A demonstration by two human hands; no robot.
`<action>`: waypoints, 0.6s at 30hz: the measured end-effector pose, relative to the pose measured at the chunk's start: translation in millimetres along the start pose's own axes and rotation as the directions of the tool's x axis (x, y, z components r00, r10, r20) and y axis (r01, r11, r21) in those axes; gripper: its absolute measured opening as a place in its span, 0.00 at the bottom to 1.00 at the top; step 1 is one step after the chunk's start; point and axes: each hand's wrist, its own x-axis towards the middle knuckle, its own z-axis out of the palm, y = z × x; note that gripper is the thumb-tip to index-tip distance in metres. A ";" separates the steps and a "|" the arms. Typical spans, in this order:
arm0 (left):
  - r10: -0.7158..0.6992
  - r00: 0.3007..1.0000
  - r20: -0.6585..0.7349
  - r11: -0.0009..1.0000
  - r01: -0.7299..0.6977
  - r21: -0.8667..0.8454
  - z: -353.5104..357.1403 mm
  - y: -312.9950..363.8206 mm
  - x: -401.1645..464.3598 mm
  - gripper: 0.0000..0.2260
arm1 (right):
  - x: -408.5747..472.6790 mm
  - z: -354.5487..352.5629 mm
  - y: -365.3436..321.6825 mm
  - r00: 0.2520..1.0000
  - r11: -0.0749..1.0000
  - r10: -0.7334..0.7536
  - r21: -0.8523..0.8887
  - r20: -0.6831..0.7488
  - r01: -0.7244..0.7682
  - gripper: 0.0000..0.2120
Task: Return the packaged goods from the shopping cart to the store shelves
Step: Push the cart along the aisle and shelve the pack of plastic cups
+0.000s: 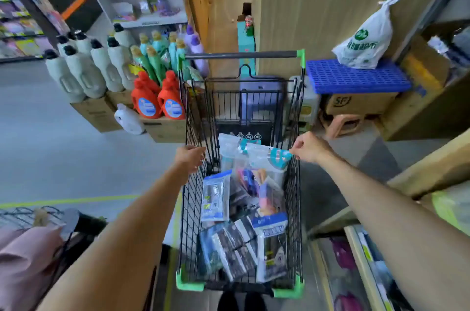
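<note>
A black wire shopping cart (188, 209) with green corners stands in front of me, filled with several clear and blue packaged goods (236, 242). My right hand (309, 148) is over the cart's right rim, pinching the top corner of a clear plastic package (264, 158) with a teal label, which stands upright above the pile. My left hand (190, 158) rests on the cart's left rim, its fingers curled over the wire. A blue-edged pack (215, 198) leans against the left wall inside the cart.
Detergent bottles (101, 66) stand on cardboard boxes at the left of the cart, with white shelves (137, 3) behind. A blue crate (356, 76) with a white bag (366, 41) sits at the right. A low shelf (361, 260) runs along my right. Another cart (30, 216) stands at lower left.
</note>
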 end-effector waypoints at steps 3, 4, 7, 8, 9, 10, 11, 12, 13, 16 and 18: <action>-0.088 0.990 -0.109 0.987 0.102 0.123 0.3 -60.6 11.6 0.05 | 6.0 57.4 50.5 0.992 0.992 0.123 -0.006 0.038 -0.123 0.09; -0.121 0.985 -0.121 0.976 0.140 0.168 -2.0 -83.2 15.5 0.07 | 0.2 74.8 62.1 0.984 0.985 0.172 0.010 0.055 -0.173 0.09; -0.260 0.951 -0.166 0.938 0.290 0.190 0.7 -140.5 22.4 0.11 | -14.5 121.2 88.7 0.970 0.970 0.243 -0.008 0.010 -0.243 0.13; -0.302 0.940 -0.161 0.923 0.331 0.197 2.1 -150.7 22.8 0.18 | -19.5 128.2 91.7 0.968 0.968 0.251 -0.006 -0.012 -0.251 0.13; -0.332 0.931 -0.149 0.907 0.359 0.221 5.6 -163.1 26.1 0.23 | -20.2 140.5 98.9 0.966 0.966 0.258 -0.013 -0.010 -0.258 0.12; -0.338 0.932 -0.132 0.900 0.361 0.245 9.6 -169.4 26.8 0.24 | -22.3 149.0 102.7 0.966 0.965 0.260 -0.025 -0.002 -0.260 0.11; -0.345 0.931 -0.122 0.894 0.366 0.258 14.8 -179.1 29.0 0.24 | -24.6 160.3 108.3 0.967 0.966 0.253 -0.046 -0.008 -0.253 0.10; -0.346 0.929 -0.128 0.887 0.369 0.277 19.7 -185.5 30.7 0.24 | -28.7 166.7 110.4 0.970 0.968 0.240 -0.065 -0.023 -0.241 0.09; -0.328 0.932 -0.154 0.878 0.361 0.314 22.9 -191.7 32.2 0.24 | -30.7 172.5 114.5 0.973 0.971 0.222 -0.077 -0.055 -0.226 0.08; -0.220 0.947 -0.233 0.805 0.311 0.505 24.1 -207.7 31.9 0.20 | -31.8 179.6 121.8 0.972 0.974 0.205 -0.069 -0.119 -0.214 0.07; -0.123 0.969 -0.213 0.749 0.231 0.621 21.2 -215.3 29.4 0.18 | -27.9 179.8 123.7 0.973 0.977 0.185 -0.077 -0.141 -0.198 0.06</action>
